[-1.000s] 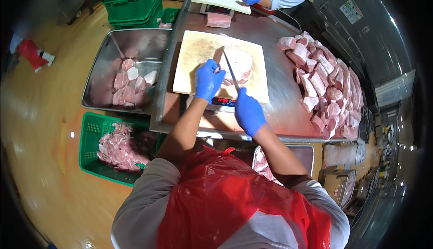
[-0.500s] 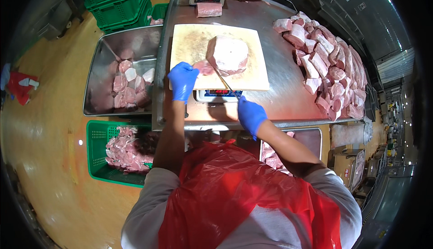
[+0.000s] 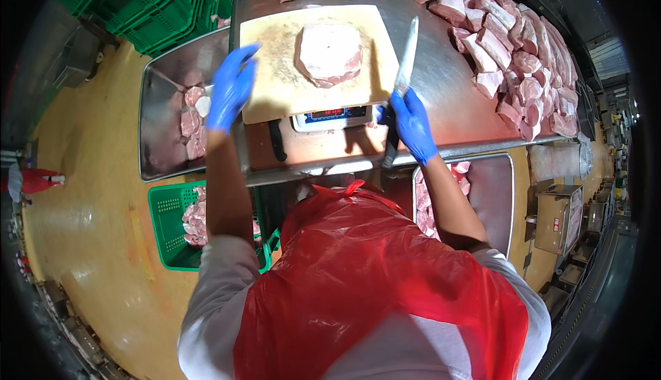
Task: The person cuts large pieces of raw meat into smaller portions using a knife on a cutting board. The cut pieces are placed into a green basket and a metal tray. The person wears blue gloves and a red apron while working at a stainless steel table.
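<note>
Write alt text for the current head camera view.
A person's blue-gloved right grip holds a knife beside a cutting board that bears one thick chunk of meat. The left grip, apparently empty, is open near the board's left edge. A heap of meat pieces lies at the right of the metal table.

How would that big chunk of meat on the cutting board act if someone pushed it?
The meat chunk looks thick and blocky, so it would probably feel heavy and give slightly rather than flop. It sits low and wide on the cutting board, so sliding seems likelier than tipping. Its pale, fatty-looking top may be slippery.
</note>
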### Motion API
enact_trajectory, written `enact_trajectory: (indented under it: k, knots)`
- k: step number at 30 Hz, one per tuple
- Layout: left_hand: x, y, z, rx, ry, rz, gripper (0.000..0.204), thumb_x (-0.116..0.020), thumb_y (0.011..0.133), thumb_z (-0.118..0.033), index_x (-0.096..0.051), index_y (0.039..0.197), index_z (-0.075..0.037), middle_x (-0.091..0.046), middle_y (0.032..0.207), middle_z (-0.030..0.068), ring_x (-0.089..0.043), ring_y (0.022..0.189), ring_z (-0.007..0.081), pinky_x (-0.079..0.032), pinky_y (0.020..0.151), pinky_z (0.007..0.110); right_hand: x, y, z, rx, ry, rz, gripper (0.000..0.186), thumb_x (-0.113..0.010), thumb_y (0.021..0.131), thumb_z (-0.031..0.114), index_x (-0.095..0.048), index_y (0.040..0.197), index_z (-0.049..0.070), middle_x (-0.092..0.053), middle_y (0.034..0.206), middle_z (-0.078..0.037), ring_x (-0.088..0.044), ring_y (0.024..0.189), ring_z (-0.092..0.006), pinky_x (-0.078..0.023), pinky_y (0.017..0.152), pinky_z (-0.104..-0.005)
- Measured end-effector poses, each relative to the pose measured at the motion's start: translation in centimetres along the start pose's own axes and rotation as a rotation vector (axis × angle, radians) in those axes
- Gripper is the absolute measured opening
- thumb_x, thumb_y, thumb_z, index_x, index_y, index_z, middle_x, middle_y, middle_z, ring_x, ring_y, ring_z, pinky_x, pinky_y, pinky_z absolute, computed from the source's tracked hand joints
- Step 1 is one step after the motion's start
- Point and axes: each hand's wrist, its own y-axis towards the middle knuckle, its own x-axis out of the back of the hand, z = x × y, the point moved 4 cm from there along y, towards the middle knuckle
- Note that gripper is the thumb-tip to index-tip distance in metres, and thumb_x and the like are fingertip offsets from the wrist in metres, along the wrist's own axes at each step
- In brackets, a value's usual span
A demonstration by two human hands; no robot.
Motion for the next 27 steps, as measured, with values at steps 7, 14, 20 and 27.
enact_trajectory:
  k: [7,14,20,27]
  knots:
    - [-11.9,12.0,5.0,-0.126,0.106,0.44,0.037,-0.053,0.102,-0.02,-0.059,0.132,0.0,-0.065,0.13,0.0135,-0.06,0.119,0.0227,-0.044,0.107,0.034,-7.5,5.2,-2.4,0.195,-0.184,0.105,0.021,-0.053,0.105,0.021,-0.054,0.104,0.0,-0.06,0.09,-0.008,-0.063,0.085,-0.015,-0.058,0.074,-0.0319]
    - [-11.1,4.7,3.6,-0.107,0.238,-0.125,0.025,-0.054,0.099,-0.019,-0.063,0.108,0.002,-0.066,0.106,0.0231,-0.065,0.1,0.0347,-0.05,0.089,0.041,-2.6,11.9,-1.3,0.385,-0.206,-0.09,0.025,-0.051,0.106,0.022,-0.056,0.112,-0.001,-0.064,0.093,-0.007,-0.061,0.084,-0.0122,-0.051,0.074,-0.028]
    - [-7.8,-6.6,-0.2,-0.018,0.075,-0.294,0.025,-0.068,0.089,-0.015,-0.065,0.107,0.002,-0.067,0.096,0.0181,-0.067,0.087,0.0267,-0.053,0.077,0.035,-4.6,6.6,6.7,0.197,-0.533,0.141,0.025,-0.049,0.104,0.024,-0.053,0.102,-0.001,-0.067,0.079,-0.022,-0.068,0.068,-0.0334,-0.053,0.062,-0.0438]
    - [-9.8,-5.5,-1.1,-0.035,0.287,-0.445,0.011,-0.074,0.08,-0.008,-0.068,0.087,-0.002,-0.069,0.079,0.0135,-0.068,0.069,0.0234,-0.055,0.066,0.034,-13.2,3.5,5.4,0.509,-1.131,0.413,0.018,-0.05,0.095,0.013,-0.051,0.107,0.0,-0.07,0.092,-0.026,-0.069,0.086,-0.0443,-0.054,0.073,-0.0541]
